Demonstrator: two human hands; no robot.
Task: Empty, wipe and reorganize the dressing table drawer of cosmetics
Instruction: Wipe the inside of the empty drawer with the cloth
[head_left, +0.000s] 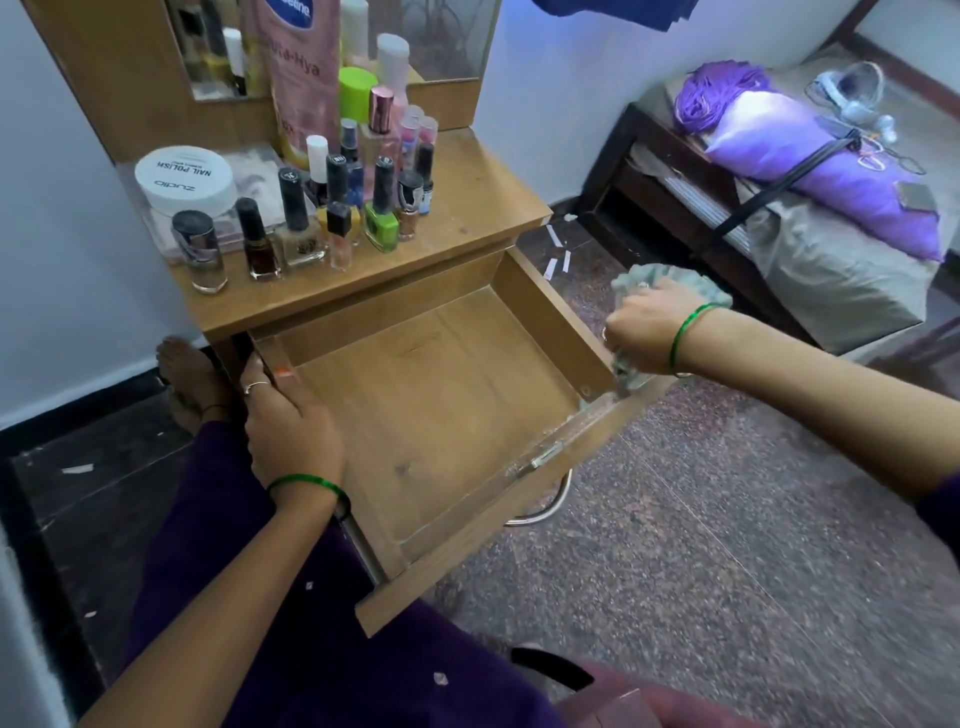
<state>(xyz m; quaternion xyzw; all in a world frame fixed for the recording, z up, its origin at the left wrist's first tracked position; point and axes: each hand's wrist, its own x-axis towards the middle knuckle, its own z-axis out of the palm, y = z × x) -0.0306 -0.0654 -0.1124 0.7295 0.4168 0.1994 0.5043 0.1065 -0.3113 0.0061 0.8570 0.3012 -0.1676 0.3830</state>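
Fingers of the right hand (647, 325) curl tightly around a crumpled grey-green cloth (670, 283), pressing its lower end against the outer right corner of the drawer (441, 395), where the side wall meets the front panel. Fingers of the left hand (291, 421) lie fairly straight along the drawer's left wall, the thumb hooked over the rim; one finger carries a thin ring and an orange-painted nail shows. Each wrist wears a green bangle.

That drawer is pulled well out from the dressing table (483, 192) and holds nothing but bare wood, with dusty smears along its front edge and a metal handle (540, 512) curving below the front panel.

On the tabletop the cosmetics stand crowded together. A white round tub (184, 179) reads "NAIL POLISH" and "zudio", seen upside down. Behind it a tall pink bottle (301, 78) shows part of a blue oval logo ending in "eline" and the letters "Hya". Nail polish bottles (291, 228) stand in front, among them a dark red one, a beige one and a bright green one (382, 226); their small cap labels are too blurred to read. A lime-green cap (357, 88) rises behind them.

Purple fabric covers the person's lap, and a bare foot (189, 374) rests beside the table's left side.
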